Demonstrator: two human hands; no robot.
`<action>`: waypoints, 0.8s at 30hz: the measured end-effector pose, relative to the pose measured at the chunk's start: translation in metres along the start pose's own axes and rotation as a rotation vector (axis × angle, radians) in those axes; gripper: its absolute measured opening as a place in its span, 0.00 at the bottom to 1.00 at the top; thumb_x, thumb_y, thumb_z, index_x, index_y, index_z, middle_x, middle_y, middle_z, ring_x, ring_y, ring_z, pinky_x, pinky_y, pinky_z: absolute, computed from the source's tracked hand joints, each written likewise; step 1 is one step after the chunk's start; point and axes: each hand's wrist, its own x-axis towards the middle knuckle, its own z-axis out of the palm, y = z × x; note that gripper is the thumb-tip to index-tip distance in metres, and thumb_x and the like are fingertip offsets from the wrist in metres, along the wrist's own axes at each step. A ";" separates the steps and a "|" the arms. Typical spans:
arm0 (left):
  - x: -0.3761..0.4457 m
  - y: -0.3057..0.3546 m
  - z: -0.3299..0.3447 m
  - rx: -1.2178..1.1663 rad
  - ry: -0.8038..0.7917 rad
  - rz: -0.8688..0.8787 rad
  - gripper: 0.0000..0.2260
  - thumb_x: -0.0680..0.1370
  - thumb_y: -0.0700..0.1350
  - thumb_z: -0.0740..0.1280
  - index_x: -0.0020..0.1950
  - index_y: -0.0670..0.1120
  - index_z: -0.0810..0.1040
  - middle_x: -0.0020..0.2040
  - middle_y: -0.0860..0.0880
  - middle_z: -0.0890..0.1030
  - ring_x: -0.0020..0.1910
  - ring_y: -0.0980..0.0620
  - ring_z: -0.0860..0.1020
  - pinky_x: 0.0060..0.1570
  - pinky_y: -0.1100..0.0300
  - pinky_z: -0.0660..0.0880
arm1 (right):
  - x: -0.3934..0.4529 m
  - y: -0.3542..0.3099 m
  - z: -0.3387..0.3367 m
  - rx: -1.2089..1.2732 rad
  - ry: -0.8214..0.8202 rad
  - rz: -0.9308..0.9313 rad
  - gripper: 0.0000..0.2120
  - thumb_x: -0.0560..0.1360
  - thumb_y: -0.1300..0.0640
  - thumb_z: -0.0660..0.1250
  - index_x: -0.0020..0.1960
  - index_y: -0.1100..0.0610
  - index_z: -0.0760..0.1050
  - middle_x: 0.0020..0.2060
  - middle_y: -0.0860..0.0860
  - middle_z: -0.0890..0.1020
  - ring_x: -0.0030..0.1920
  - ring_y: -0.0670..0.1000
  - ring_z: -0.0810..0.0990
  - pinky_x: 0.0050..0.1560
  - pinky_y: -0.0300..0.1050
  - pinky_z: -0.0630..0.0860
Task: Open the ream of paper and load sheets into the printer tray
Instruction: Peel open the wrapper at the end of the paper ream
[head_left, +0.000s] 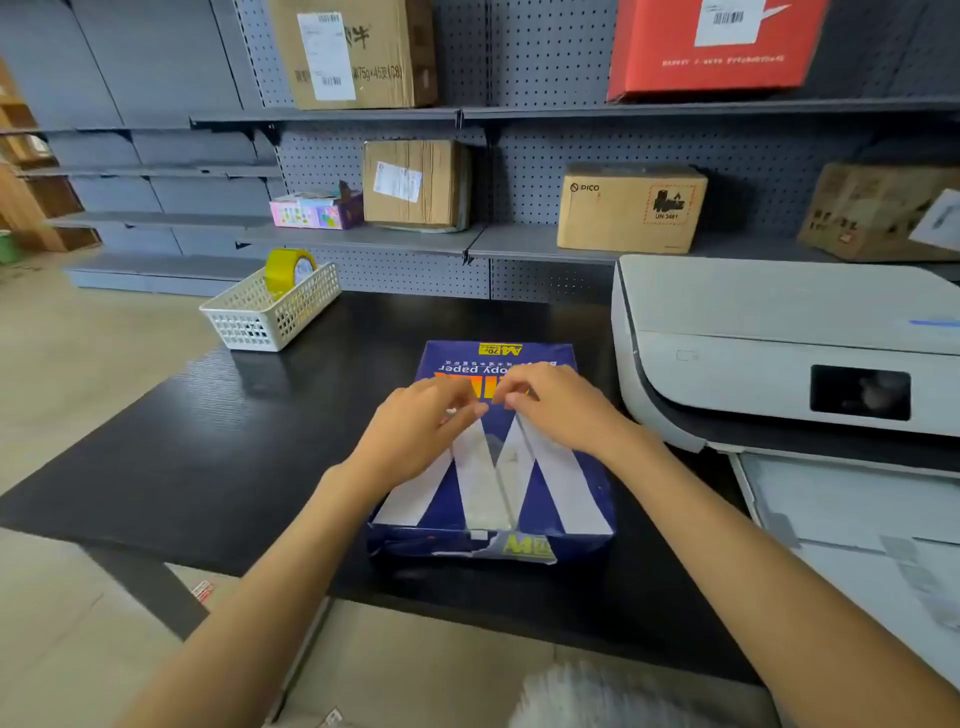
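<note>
Blue ream of paper (493, 457) lies flat mid-table on the black table (218, 441), near edge close to the table's front edge. Printer (779, 358) just right of it, its paper tray (857, 525) jutting toward the near right. White basket (270, 312) with a yellow tape roll (288, 270) far left; open tabletop between. Shelves behind carry a cardboard box (631, 208) marked "PICO".

Ream reads "copy paper", "A4", "70".

Left hand (415, 431) and right hand (558, 410) rest on the wrapper's top, fingertips curled and pinched together at the centre seam; whether they grip the wrap, cannot tell.
</note>
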 end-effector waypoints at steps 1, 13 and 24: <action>-0.002 -0.002 0.004 0.000 0.002 0.009 0.11 0.81 0.55 0.60 0.49 0.50 0.77 0.46 0.56 0.79 0.43 0.55 0.76 0.42 0.58 0.69 | 0.001 0.000 0.004 -0.018 -0.038 0.019 0.11 0.80 0.56 0.61 0.55 0.49 0.81 0.55 0.47 0.84 0.57 0.51 0.80 0.56 0.56 0.78; -0.013 -0.034 0.038 -0.154 -0.075 -0.078 0.06 0.82 0.55 0.57 0.50 0.56 0.70 0.55 0.59 0.75 0.52 0.59 0.71 0.68 0.47 0.64 | 0.011 -0.009 0.031 -0.110 -0.165 0.043 0.07 0.78 0.58 0.68 0.54 0.54 0.82 0.53 0.52 0.83 0.53 0.53 0.81 0.55 0.51 0.80; -0.017 -0.036 0.044 -0.197 -0.066 -0.119 0.07 0.83 0.53 0.53 0.49 0.57 0.68 0.51 0.62 0.73 0.51 0.61 0.70 0.69 0.51 0.62 | 0.019 -0.015 0.032 -0.169 -0.203 0.050 0.06 0.78 0.60 0.68 0.52 0.56 0.84 0.51 0.53 0.84 0.51 0.54 0.82 0.54 0.53 0.81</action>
